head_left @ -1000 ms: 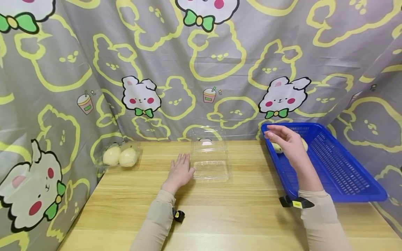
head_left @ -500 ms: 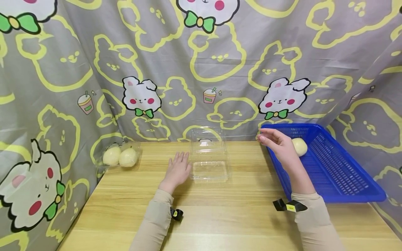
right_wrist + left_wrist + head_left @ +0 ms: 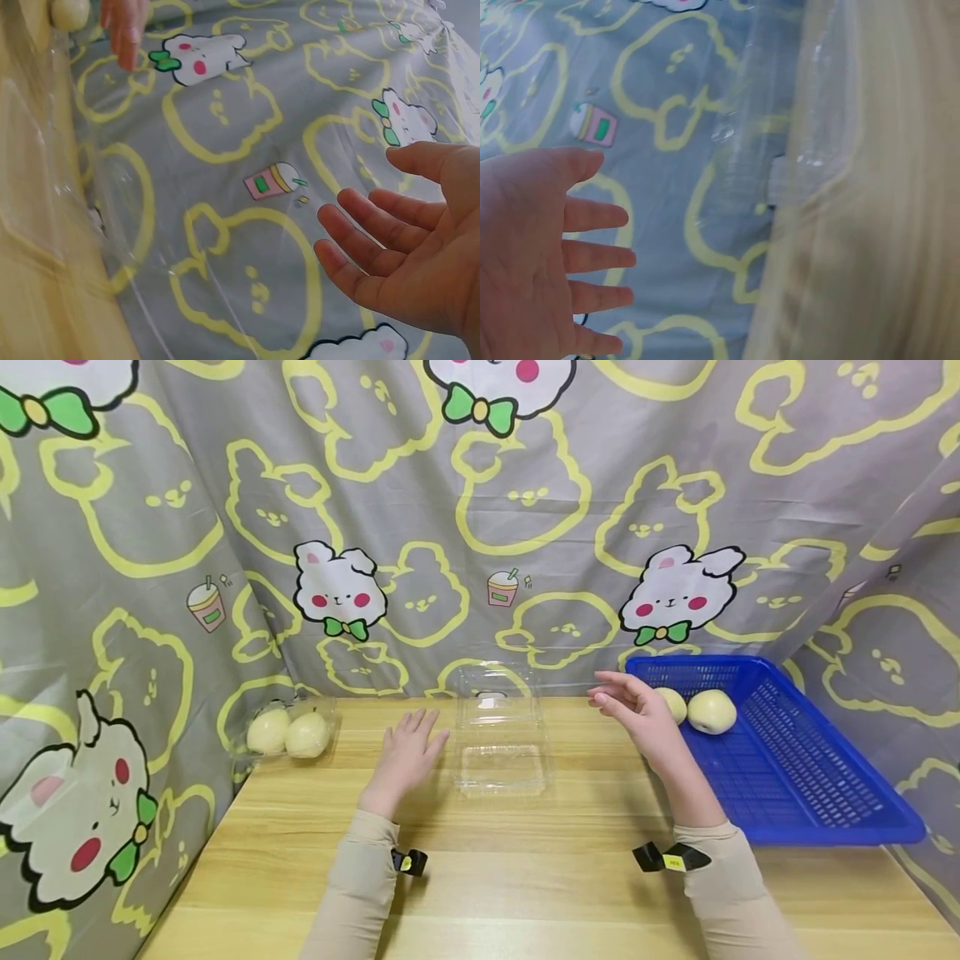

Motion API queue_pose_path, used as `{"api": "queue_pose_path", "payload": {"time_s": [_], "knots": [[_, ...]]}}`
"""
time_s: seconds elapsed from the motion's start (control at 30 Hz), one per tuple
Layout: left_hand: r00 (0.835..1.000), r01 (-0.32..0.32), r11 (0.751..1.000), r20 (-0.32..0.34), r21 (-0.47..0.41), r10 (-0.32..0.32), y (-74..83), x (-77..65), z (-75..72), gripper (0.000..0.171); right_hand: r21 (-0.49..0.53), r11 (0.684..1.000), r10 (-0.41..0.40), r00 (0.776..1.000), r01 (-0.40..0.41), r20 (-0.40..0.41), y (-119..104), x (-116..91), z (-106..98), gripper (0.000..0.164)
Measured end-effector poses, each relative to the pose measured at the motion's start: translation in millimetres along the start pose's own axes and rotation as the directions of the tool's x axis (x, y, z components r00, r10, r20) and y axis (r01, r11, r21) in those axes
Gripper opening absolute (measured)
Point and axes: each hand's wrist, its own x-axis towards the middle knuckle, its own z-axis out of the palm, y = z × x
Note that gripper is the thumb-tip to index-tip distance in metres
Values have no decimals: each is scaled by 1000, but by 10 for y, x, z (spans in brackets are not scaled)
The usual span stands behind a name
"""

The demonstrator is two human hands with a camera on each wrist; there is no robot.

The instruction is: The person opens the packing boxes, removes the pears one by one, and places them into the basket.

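Note:
A clear plastic clamshell box (image 3: 501,768) stands on the table with its lid raised at the back; no fruit shows inside. Left of it is my left hand (image 3: 405,758), fingers spread and holding nothing. The left wrist view shows the palm (image 3: 525,255) facing the box's side. My right hand (image 3: 637,714) hovers between the box and the blue basket (image 3: 817,760), fingers loosely bent, nothing in them. Two pale yellow round fruits, pear-like, lie at the basket's far left end; the nearer-to-centre fruit (image 3: 712,712) is whole in view, and my right hand partly overlaps the other.
At the table's back left corner sits another clear box (image 3: 330,714) holding two pale fruits (image 3: 307,734). A patterned grey curtain (image 3: 450,527) hangs right behind the table (image 3: 510,893) and along both sides. The basket takes up the right side of the table.
My right hand has moved left from over the basket, uncovering the fruits there. My left hand has drawn back left, away from the open box's side.

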Motion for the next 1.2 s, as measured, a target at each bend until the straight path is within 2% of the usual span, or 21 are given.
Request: {"api": "queue_pose_path", "payload": {"time_s": [0.13,0.3,0.47,0.53,0.67,0.77,0.97,1.2], "knots": [[999,-9,1000,-51,-2,9,-54,-13,-118,58,-6,1000,20,999,-19,25,46,45,131,43],[986,-38,999,-166,-9,36,-143,-39,-270,55,-25,999,24,998,-22,61,79,89,337,44],[970,-15,999,-241,-47,3,-208,-85,-405,53,-32,999,14,996,-11,92,101,126,561,44],[959,-14,998,-283,-67,-6,-232,-102,-449,52,-29,1000,14,995,-11,101,108,137,655,44],[925,-20,996,-379,-90,-16,-300,-127,-518,51,-15,1000,19,992,-17,127,100,141,862,43],[903,-4,995,-428,-103,-41,-370,-144,-561,51,-3,1000,18,987,-18,159,89,146,1023,42],[873,59,988,-473,-142,-120,-532,-193,-660,52,23,1000,13,973,-19,230,58,168,1324,45],[844,99,975,-502,-201,-189,-738,-285,-776,52,-19,1000,9,957,-4,290,7,168,1636,47]]}}
